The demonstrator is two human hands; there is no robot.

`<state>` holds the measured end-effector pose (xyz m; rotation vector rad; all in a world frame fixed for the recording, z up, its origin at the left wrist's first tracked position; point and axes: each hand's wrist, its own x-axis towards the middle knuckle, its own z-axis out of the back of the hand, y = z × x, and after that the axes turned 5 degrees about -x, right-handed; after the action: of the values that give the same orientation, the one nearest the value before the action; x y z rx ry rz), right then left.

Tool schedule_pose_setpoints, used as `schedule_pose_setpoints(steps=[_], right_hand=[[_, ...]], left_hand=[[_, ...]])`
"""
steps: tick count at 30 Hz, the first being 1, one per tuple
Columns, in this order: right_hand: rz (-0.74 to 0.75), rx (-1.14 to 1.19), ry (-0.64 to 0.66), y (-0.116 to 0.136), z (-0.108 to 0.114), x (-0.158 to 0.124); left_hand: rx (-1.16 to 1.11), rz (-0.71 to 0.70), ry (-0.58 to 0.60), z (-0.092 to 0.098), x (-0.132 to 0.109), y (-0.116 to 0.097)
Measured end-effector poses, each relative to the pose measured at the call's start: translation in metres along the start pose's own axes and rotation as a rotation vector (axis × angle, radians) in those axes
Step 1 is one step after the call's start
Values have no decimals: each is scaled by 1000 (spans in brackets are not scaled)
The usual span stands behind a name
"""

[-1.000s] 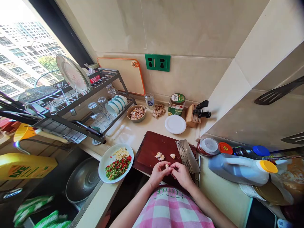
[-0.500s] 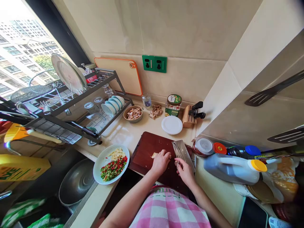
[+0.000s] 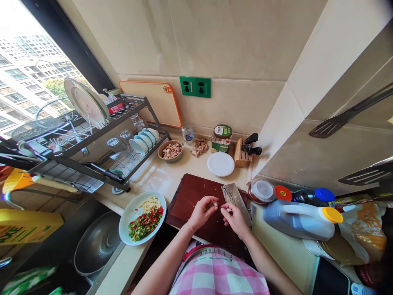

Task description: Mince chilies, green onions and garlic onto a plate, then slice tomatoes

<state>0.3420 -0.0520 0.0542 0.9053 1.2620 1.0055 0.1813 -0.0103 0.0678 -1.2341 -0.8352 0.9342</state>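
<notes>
My left hand [image 3: 202, 212] is raised over the dark red chopping board [image 3: 196, 190], thumb and fingers pinched on a small pale piece that looks like a garlic clove [image 3: 215, 204]. Close to its right, my right hand [image 3: 236, 220] has its fingers curled together; a small pale spot shows at the fingertips, too small to name. A cleaver [image 3: 235, 196] lies flat on the board's right side, partly behind my right hand. Tiny pale scraps are scattered across the board. A white plate [image 3: 123, 229] at the left holds chopped green and red peppers [image 3: 145, 224] and minced garlic [image 3: 150, 205].
Behind the board stand a bowl of garlic cloves [image 3: 172, 150], ginger [image 3: 199, 146], a small white plate [image 3: 220, 164], a green-lidded jar [image 3: 221, 139] and a knife block [image 3: 242, 153]. A dish rack [image 3: 101, 172] and sink are left; a large jug [image 3: 297, 219] lies right.
My left hand has lifted off the board and turned, now pinching a small pale piece. My right hand has turned slightly, and the hands are closer together. The view has shifted slightly.
</notes>
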Motion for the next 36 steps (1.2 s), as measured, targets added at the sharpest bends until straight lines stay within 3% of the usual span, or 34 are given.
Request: schedule_pose_setpoints(steps=[7,14,19,24,29,32,36], right_hand=[[8,-78,99,13,-5,-4],[-65,-63,139,11,-4,-9],[-58,-65,92,4,-6,-13],[-63,23,18,12,-3,-13],[-29,71,3,17,-3,-10],[-12,82,60,18,-4,-10],[31,20,182,19,-6,-11]], left_hand=[[136,-73,-49,-1,-10,2],[377,-137,93,-5,-16,-5],[422,-131,114,-10,-20,-7],[142,-102,30,-13,-20,-11],[-344,121,-160,-12,-21,-11],[-587,210,-204,-14,-25,-9],[-736,252,-217,-21,-29,-5]])
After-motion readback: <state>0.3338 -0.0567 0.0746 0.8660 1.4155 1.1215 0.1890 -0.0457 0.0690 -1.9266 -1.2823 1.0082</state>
